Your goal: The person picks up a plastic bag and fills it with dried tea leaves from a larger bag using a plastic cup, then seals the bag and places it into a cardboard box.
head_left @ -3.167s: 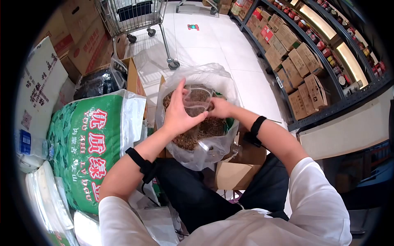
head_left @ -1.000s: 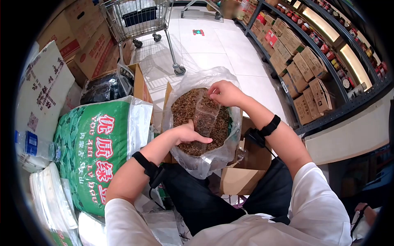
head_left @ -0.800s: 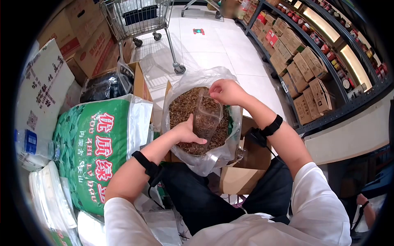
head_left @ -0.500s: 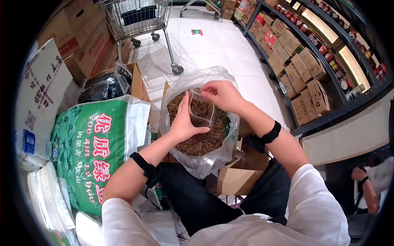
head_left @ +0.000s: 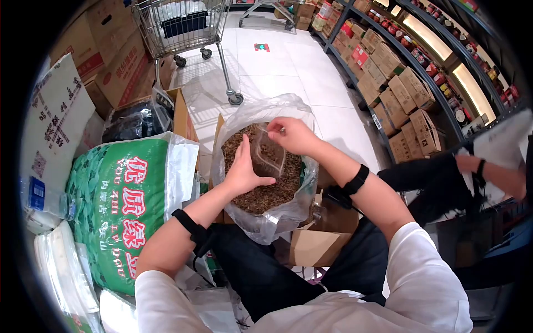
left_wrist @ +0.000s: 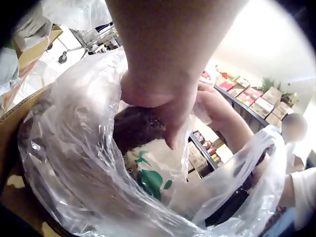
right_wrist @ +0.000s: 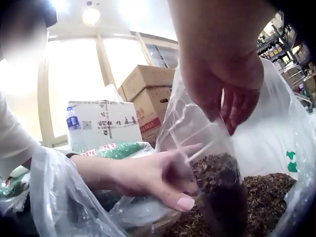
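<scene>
A clear plastic pouch point(head_left: 270, 161), its mouth spread, stands over loose brown dried flakes point(head_left: 266, 201) in a large translucent liner bag point(head_left: 269, 226). My left hand point(head_left: 241, 173) holds the pouch's side, thumb stretched out in front. In the right wrist view, that hand's thumb point(right_wrist: 180, 200) lies in front of the pouch point(right_wrist: 217, 148), its other fingers partly hidden behind. My right hand point(head_left: 294, 136) pinches the pouch's upper edge. Brown flakes fill the pouch's lower part. In the left wrist view, my wrist and the liner hide most of the pouch.
A green printed sack point(head_left: 119, 205) lies at left, beside a white box point(head_left: 58, 111). An open carton point(head_left: 322, 244) stands between my legs. A shopping cart point(head_left: 183, 28) is ahead, stocked shelves point(head_left: 411, 100) stand right, and another person's arm point(head_left: 494, 172) reaches in at right.
The pouch, lower and tilted a second ago, now stands more upright with its mouth spread; my left hand has risen along it. Another person has come further in from the right.
</scene>
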